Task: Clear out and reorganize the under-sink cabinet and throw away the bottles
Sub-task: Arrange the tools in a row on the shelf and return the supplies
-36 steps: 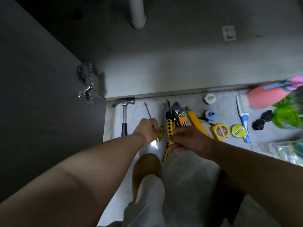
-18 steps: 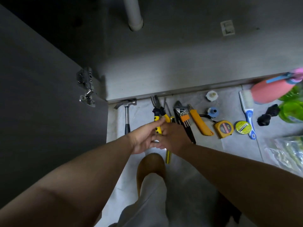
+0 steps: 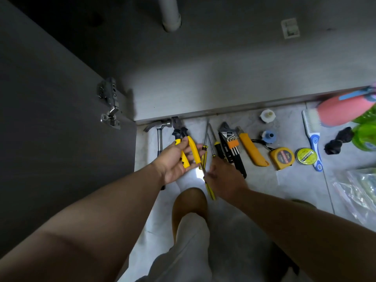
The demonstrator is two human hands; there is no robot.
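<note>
The left hand (image 3: 175, 161) had turned palm up and drawn apart from the right hand (image 3: 223, 178), which it had been touching a moment before, and it had carried the yellow-handled pliers (image 3: 192, 148) leftward, closer to the hammer (image 3: 160, 139). It held the pliers across curled fingers, their dark nose pointing at the sill of the open cabinet (image 3: 223, 78). The right hand lay knuckles up over a striped screwdriver (image 3: 209, 188); its fingers were blurred and I could not tell whether they gripped it. That hand hid the near ends of a wrench (image 3: 225, 129) and a set of hex keys (image 3: 234, 143), and the left wrist covered part of the hammer's handle. Further right on the tiled floor (image 3: 264, 190) lay a yellow utility knife (image 3: 252, 151), a tape measure (image 3: 282, 158), a roll of tape (image 3: 305, 156) and a blue-and-white brush (image 3: 313, 135). The bottles sat at the far right edge of the floor, outside the cabinet: a pink bottle (image 3: 343, 111) on its side, touching a green bottle (image 3: 364, 137). The cabinet door (image 3: 50, 119) stood swung open on the left, and a white drain pipe (image 3: 169, 15) came down inside. The person's knee (image 3: 189, 206) rose just below both hands.
</note>
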